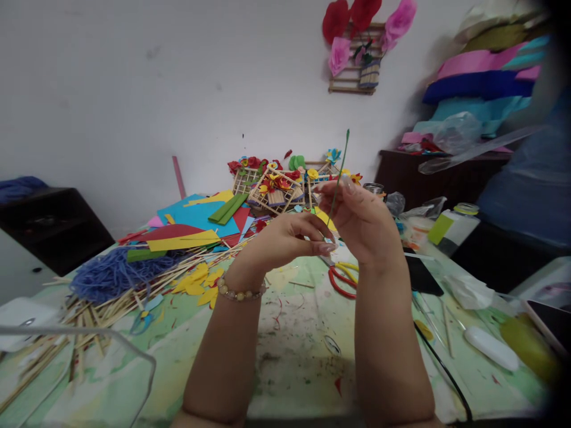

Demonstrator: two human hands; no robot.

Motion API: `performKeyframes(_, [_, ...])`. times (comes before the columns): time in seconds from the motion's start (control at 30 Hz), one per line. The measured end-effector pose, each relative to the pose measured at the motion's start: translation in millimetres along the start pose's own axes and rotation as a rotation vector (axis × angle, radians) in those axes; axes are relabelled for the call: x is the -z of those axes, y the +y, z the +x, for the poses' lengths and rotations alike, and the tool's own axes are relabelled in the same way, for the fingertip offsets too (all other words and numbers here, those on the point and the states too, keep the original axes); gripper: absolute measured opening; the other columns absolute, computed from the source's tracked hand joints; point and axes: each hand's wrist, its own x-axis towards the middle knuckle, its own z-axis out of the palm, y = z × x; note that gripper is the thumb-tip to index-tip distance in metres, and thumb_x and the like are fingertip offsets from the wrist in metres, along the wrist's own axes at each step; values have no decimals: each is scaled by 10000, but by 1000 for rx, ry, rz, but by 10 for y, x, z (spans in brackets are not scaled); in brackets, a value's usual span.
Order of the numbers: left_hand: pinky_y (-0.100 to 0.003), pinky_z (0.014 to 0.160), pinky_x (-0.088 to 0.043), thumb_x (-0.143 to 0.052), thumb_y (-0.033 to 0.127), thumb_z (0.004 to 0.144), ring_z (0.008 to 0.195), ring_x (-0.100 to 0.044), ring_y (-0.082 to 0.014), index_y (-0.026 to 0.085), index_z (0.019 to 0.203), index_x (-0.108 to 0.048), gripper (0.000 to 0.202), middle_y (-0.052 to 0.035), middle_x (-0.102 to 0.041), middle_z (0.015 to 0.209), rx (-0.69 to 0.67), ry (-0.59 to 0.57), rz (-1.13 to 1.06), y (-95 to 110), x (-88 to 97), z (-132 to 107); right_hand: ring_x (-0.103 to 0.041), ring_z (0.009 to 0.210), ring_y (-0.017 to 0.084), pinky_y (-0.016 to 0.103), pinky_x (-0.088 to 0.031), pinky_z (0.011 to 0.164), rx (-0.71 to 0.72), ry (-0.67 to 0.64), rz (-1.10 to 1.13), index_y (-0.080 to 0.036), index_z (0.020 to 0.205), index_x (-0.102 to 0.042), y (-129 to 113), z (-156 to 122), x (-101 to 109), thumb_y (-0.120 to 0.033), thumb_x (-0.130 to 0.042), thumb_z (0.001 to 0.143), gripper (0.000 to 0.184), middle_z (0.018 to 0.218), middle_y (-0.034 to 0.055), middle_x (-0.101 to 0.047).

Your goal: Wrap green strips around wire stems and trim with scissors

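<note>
A thin green paper-wrapped flower stem (343,156) stands nearly upright above the table, leaning slightly right, with a small bulge at its top. My left hand (297,235), with a beaded bracelet at the wrist, pinches the stem's lower end between thumb and fingers. Higher up, my right hand (363,217) has its fingers curled and its fingertips at the stem's middle; part of their contact is hidden. Beneath the hands lie scissors (342,282) with red and yellow handles, their blades partly covered by my left hand.
Coloured paper sheets (200,214), blue shredded paper (122,273), wooden sticks (96,321) and yellow paper petals (196,280) spread over the left. Stick frames with paper flowers (276,190) stand against the wall. A glue gun (491,348), black phone-like slab (422,274) and white bottle (455,229) lie right.
</note>
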Motion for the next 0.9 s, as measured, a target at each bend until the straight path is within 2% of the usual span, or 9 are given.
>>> performKeyframes(0.1, [-273,775,-484,-706,196,694,821,-577,-135,154,606,-684,100,-38,-640,827,11,-17,-110,4,-9,-7,-620,821,153,329,-513,776,-83,-144,39,-241,818,-708,-48,-40,17,-401,-628,778,183,904,17,-684])
performKeyframes(0.17, [-279,761,-495,-715,183,676,796,-577,-135,149,575,-654,122,-32,-634,795,19,-18,-176,-6,-28,0,-621,793,144,310,-517,747,-102,-139,47,-225,772,-707,-62,-54,23,-370,-664,752,152,848,12,-681])
performKeyframes(0.3, [-277,741,-494,-711,226,707,791,-580,-136,152,609,-666,131,-35,-621,793,15,-2,-196,-47,-59,28,-615,732,130,298,-515,717,-51,17,2,-221,700,-679,-40,-25,20,-376,-709,710,158,747,2,-660])
performKeyframes(0.43, [-261,757,-476,-695,284,740,883,-572,-141,176,684,-705,123,-47,-629,917,-25,59,-130,-141,-63,79,-626,782,143,312,-510,755,13,159,-73,-225,700,-655,22,43,24,-410,-695,720,191,739,8,-663])
performKeyframes(0.57, [-268,769,-470,-718,295,712,958,-558,-158,178,708,-719,117,-57,-620,978,-24,153,-103,-261,-79,153,-616,746,122,287,-494,753,25,237,-20,-205,669,-645,85,92,56,-384,-723,684,196,731,2,-665])
performKeyframes(0.77, [-290,759,-466,-751,328,660,888,-574,-151,172,665,-711,161,-51,-620,971,76,277,-129,-316,-123,215,-576,687,102,264,-458,725,72,354,-22,-190,641,-649,113,109,110,-322,-755,641,169,705,-8,-666])
performKeyframes(0.9, [-325,834,-443,-710,352,701,896,-572,-167,173,664,-703,182,-60,-624,967,91,356,80,-380,-132,131,-559,657,111,276,-441,705,30,400,-136,-178,625,-651,214,94,105,-347,-761,617,202,665,-4,-660])
